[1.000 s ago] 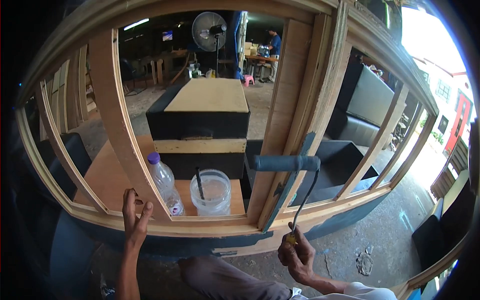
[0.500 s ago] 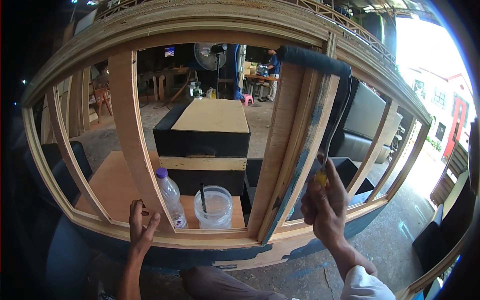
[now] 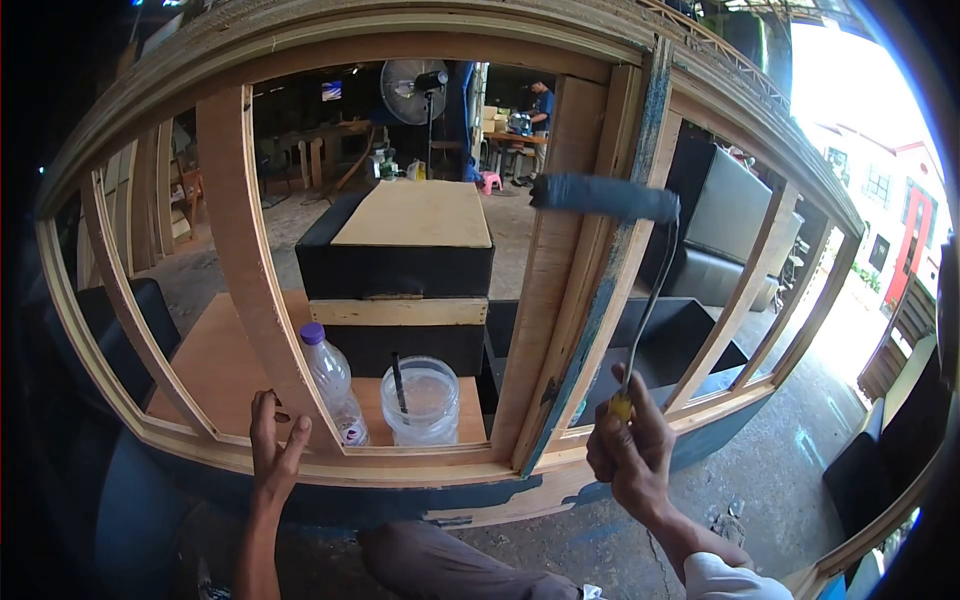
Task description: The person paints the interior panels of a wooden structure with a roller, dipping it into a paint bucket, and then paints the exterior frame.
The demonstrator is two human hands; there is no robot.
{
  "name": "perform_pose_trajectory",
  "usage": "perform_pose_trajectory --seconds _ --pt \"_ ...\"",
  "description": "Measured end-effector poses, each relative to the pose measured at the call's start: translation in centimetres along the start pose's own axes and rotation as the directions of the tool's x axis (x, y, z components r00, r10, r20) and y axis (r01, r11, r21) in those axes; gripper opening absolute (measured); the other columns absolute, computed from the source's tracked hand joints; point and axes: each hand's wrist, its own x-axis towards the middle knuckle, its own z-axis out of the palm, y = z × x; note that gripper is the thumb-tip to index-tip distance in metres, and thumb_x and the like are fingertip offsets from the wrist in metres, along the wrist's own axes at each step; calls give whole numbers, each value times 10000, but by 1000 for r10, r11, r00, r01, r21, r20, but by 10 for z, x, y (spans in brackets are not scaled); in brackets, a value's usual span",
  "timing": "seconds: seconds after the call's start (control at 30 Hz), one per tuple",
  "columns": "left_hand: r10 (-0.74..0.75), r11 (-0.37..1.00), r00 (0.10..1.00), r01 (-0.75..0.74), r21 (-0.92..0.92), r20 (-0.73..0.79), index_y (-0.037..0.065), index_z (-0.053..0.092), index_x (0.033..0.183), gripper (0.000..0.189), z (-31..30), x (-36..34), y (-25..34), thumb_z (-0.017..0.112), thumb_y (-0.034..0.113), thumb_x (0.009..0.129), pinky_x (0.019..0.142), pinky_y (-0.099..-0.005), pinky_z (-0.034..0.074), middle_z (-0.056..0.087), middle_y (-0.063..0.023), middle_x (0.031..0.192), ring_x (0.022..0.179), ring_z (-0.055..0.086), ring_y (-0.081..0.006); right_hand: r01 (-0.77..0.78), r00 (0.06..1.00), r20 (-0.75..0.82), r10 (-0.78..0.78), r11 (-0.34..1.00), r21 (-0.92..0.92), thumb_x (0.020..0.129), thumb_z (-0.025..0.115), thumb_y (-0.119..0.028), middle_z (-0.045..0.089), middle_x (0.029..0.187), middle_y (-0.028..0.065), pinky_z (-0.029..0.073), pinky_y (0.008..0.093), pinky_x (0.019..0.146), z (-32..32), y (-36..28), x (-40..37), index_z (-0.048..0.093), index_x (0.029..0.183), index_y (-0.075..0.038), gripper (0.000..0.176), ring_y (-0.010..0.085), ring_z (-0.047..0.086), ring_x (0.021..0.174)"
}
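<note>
Head view. Work in hand: rolling dark blue paint onto an upright (image 3: 555,300) of the wooden frame (image 3: 235,250).

Judgement on doing it well: lay the roller sleeve flat on the upright's face. Use light, even pressure and long strokes along the grain. Check the edge for runs, and keep the bracing hand clear of the dark paint on the bottom rail.

Left hand (image 3: 272,445): open, fingers spread, resting on the bottom rail; holds nothing.

Behind the rail, on a plywood board (image 3: 215,360), a plastic bottle (image 3: 330,378) stands just beside a clear tub (image 3: 425,400) with a stick in it.

Paint roller (image 3: 605,197): sleeve lies across the upright, high up; blue streaks run down that edge.

Right hand (image 3: 630,455): closed round the roller's yellow grip, low, near the bottom rail.
</note>
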Motion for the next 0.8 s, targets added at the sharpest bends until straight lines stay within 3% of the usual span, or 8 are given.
perform_pose_trajectory --seconds 0.3,0.43,0.5,0.6,0.73,0.8 --pt "-6 1000 1000 6 -6 -4 -6 514 1257 557 1 -1 0 613 445 946 906 -405 390 491 -127 1084 1023 477 -257 -237 970 -60 237 972 9 1060 549 -144 527 858 8 438 225 531 7 49 -71 345 1564 -48 552 51 504 636" --pt "-8 1000 1000 8 19 8 -3 513 1257 546 -1 -1 -3 611 436 948 908 -405 387 489 -127 1082 1016 472 -255 -190 979 -71 190 982 11 1060 553 -162 520 851 7 418 224 516 14 29 -40 334 1568 -44 565 44 489 622" --pt "-21 1000 1000 21 12 7 -3 513 1257 547 -1 -2 -1 611 438 948 908 -405 387 489 -126 1081 1013 470 -254 -60 997 -44 63 995 77 1061 551 -171 513 849 3 403 221 504 16 16 -22 312 1576 -42 581 33 467 604" --pt "-26 1000 1000 26 1 8 -2 512 1259 551 1 -2 1 609 442 949 906 -403 387 489 -123 1079 1009 468 -251 -4 1000 -9 4 999 38 1068 532 -165 513 862 1 391 219 496 13 5 5 286 1587 -47 586 27 448 588" --pt "-13 1000 1000 13 22 8 -6 507 1268 561 -1 -1 -5 602 448 954 906 -399 390 491 -124 1090 1010 471 -251 20 1000 -3 -20 999 48 1067 530 -159 521 874 1 397 217 503 11 23 -8 286 1589 -55 585 25 452 600" --pt "-36 999 999 35 6 14 -10 504 1271 564 1 -2 -3 600 448 956 909 -398 391 492 -128 1095 1013 473 -254 -54 998 -20 55 997 54 1065 533 -144 529 882 0 406 212 515 9 36 -27 295 1588 -59 581 23 465 625"
